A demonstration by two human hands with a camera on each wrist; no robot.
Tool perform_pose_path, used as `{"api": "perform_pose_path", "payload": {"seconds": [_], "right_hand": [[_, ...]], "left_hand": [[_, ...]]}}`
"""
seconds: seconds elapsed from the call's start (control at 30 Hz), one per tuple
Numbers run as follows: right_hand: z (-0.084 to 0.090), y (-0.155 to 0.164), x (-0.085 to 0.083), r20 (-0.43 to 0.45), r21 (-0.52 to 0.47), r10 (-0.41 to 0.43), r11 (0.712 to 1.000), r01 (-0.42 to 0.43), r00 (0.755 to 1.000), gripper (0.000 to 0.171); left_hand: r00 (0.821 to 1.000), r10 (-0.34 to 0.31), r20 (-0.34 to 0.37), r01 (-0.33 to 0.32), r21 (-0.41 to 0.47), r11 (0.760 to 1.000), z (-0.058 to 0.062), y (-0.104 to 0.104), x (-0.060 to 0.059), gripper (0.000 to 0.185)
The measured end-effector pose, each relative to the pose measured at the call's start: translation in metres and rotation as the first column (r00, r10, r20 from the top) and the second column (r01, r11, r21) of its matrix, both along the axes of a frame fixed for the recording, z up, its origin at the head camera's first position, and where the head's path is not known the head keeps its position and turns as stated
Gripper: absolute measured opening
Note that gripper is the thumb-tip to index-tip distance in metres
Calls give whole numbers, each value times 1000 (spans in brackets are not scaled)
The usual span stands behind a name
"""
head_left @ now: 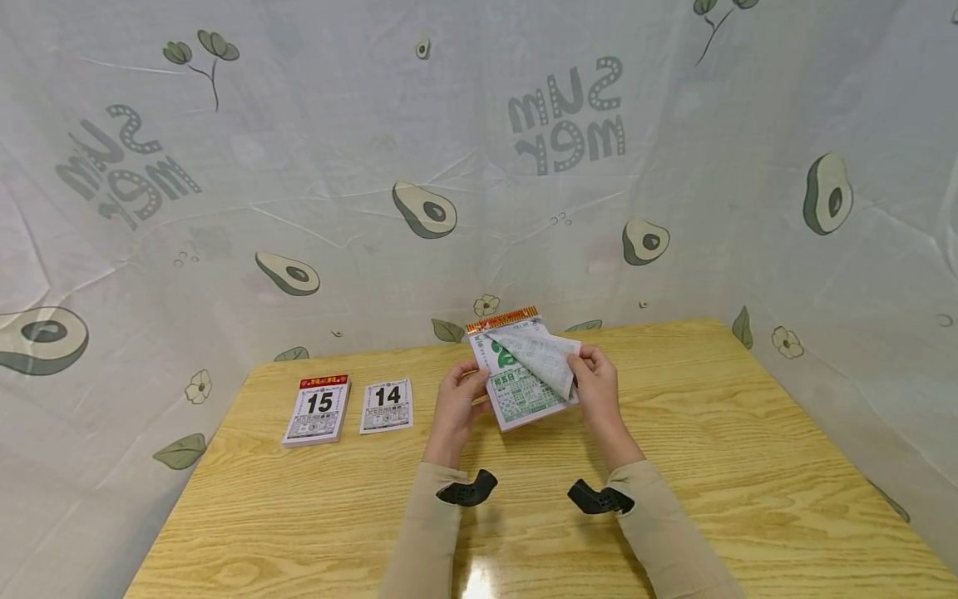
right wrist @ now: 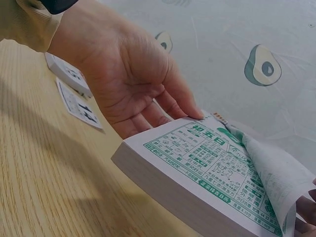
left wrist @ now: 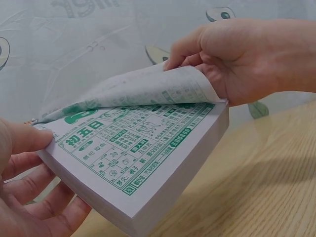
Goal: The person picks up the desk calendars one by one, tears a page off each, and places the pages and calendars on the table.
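A thick tear-off calendar [head_left: 516,408] with green print and a red-and-gold top strip is held tilted above the table. My left hand [head_left: 455,401] grips its left edge, thumb on the front and fingers underneath, as the left wrist view shows. The right hand [head_left: 596,384] pinches the top page [left wrist: 148,86] by its right side. That page is folded diagonally up and over, still joined near the top strip. Beneath it a green-printed page [right wrist: 212,163] lies partly uncovered, its large numeral half hidden by the fold.
On the wooden table [head_left: 299,516] to the left lies a smaller calendar pad [head_left: 318,410] marked 15, with a red header. A loose sheet [head_left: 387,406] marked 14 lies just right of it. A pale curtain [head_left: 359,150] with avocado prints hangs behind the table.
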State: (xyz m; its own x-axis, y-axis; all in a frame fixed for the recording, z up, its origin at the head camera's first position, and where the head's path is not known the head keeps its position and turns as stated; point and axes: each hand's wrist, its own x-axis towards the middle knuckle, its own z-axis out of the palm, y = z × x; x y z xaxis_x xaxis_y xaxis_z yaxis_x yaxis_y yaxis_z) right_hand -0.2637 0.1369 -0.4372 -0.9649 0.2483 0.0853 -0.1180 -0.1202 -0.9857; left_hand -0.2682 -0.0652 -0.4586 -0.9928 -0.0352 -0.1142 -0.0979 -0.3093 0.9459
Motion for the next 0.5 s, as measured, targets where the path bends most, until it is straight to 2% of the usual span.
{"api": "perform_pose_path", "payload": {"seconds": [0.5], "right_hand": [[1, -2, 3, -12, 2, 6, 1000, -6, 1000, 16]], "left_hand": [[1000, 3, 13, -3, -5, 1000, 1, -1, -1, 27]]}}
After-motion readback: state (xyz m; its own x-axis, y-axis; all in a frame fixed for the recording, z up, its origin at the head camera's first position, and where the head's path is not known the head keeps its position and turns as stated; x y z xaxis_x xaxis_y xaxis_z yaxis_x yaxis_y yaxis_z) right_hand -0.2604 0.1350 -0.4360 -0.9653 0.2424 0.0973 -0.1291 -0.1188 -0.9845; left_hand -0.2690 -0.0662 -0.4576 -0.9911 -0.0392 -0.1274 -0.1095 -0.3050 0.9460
